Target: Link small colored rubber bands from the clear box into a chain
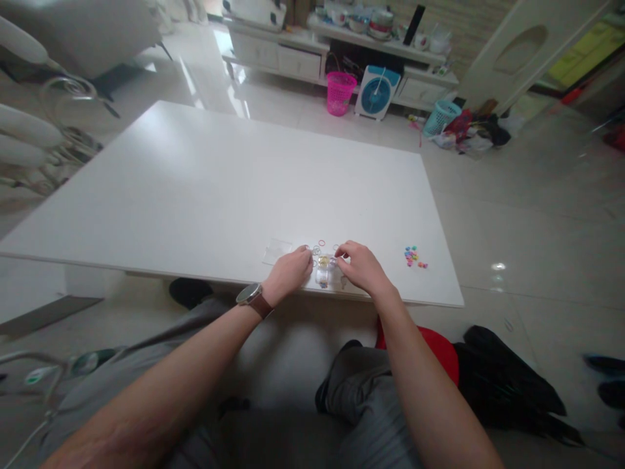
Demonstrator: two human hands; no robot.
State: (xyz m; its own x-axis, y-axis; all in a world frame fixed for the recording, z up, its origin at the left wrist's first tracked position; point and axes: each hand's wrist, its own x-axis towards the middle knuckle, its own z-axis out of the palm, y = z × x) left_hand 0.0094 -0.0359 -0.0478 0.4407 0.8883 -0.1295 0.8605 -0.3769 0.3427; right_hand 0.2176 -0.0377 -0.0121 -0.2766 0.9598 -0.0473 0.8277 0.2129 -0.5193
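Note:
A small clear plastic box [322, 276] with compartments lies near the table's front edge, between my hands. Something yellow [323, 261] shows in one of its far compartments. My left hand [291, 268] is at the box's left side, fingers drawn together; what they hold, if anything, is hidden. With fingertips pinched over the box's far right part, my right hand [360, 264] grips something too small to name. Thin rings lie just beyond the box, among them a red ring [321, 243] and a silvery ring [316, 250]. A clear flat lid or tray [277, 251] lies left of my left hand.
The white table [273, 176] spreads out ahead. A small heap of colourful pieces [411, 255] lies near its right edge. On the floor beyond stand a pink basket [340, 94], a blue-and-white fan [377, 94] and a light-blue basket [442, 117], before a white cabinet [300, 63].

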